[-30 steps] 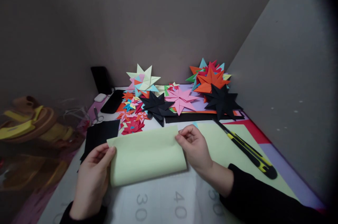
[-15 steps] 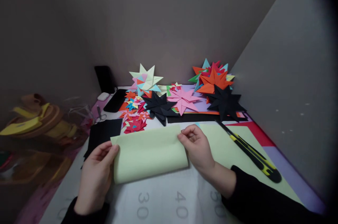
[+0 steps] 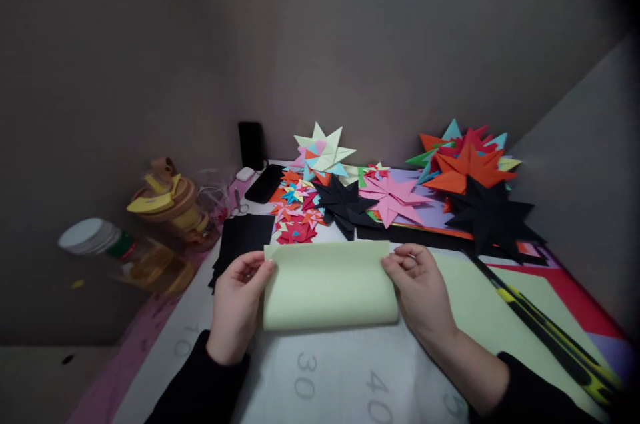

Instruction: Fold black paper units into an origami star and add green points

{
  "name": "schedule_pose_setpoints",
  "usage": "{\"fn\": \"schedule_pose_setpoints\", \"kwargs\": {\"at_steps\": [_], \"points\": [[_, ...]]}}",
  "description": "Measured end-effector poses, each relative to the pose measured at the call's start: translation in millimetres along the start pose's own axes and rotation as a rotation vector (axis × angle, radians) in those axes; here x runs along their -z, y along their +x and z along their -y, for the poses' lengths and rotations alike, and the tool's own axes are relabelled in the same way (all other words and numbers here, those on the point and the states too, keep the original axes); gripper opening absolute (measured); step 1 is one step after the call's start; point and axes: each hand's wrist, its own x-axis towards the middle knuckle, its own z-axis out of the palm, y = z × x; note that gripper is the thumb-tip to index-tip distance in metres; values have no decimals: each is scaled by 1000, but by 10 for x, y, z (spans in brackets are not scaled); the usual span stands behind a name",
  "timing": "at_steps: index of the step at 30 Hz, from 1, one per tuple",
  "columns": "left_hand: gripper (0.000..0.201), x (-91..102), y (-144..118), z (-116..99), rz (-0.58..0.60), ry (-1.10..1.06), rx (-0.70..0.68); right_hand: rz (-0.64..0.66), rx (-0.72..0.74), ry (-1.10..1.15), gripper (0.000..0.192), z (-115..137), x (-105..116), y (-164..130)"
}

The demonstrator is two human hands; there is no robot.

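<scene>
Pale green paper (image 3: 327,285) is folded over, loose edges at the far side, and lies on the surface (image 3: 320,377). Left edge is pinched by the left hand (image 3: 237,304), right edge by the right hand (image 3: 420,291), fingers curled closed on it. Paper stars (image 3: 393,197) are spread behind; a yellow-black knife (image 3: 550,331) lies at right.

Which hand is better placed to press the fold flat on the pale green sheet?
Probably the right hand: it pinches the pale green sheet at its top corner, while the left hand steadies the other edge.
</scene>
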Motion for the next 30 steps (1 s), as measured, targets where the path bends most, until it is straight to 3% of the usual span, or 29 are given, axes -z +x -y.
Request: {"fn": "schedule_pose_setpoints", "kwargs": {"at_steps": [30], "points": [[35, 12, 1, 7, 0, 21, 25, 1, 5, -20, 32, -10, 10, -8]]}}
